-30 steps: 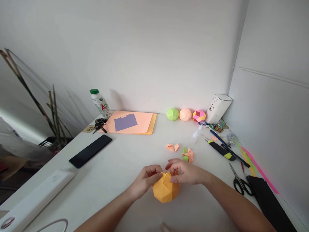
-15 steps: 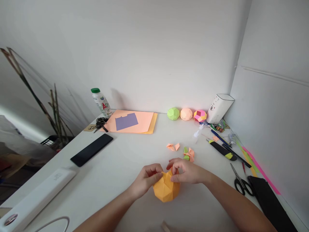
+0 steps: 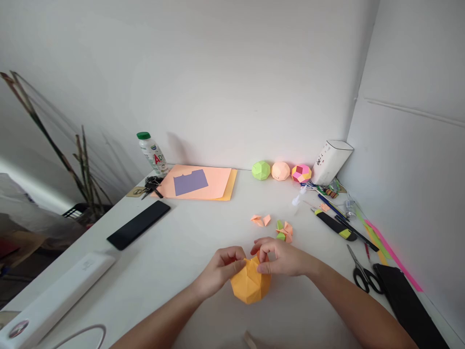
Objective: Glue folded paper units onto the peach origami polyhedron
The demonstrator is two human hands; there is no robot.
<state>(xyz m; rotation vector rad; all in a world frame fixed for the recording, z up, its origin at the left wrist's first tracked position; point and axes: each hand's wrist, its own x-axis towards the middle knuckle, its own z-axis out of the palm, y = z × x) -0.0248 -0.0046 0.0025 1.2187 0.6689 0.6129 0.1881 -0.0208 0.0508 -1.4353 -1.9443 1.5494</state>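
An orange faceted paper ball [image 3: 250,287] is held between my two hands near the table's front. My left hand [image 3: 222,271] pinches its upper left edge with thumb and forefinger. On the upper right, my right hand [image 3: 279,258] grips the ball with its thumb in front and fingers curled over the top. Pointed paper flaps stick up between the hands; the ball's back is hidden. Just beyond lie small folded peach paper pieces [image 3: 257,221] and a green and peach folded piece [image 3: 286,231].
Along the wall stand a green paper ball [image 3: 260,170], a peach one [image 3: 280,171] and a multicoloured one [image 3: 301,173]. Scissors [image 3: 363,274] and a utility knife [image 3: 333,224] lie right. Paper sheets [image 3: 221,182], a bottle [image 3: 152,154] and a black phone [image 3: 140,224] are left.
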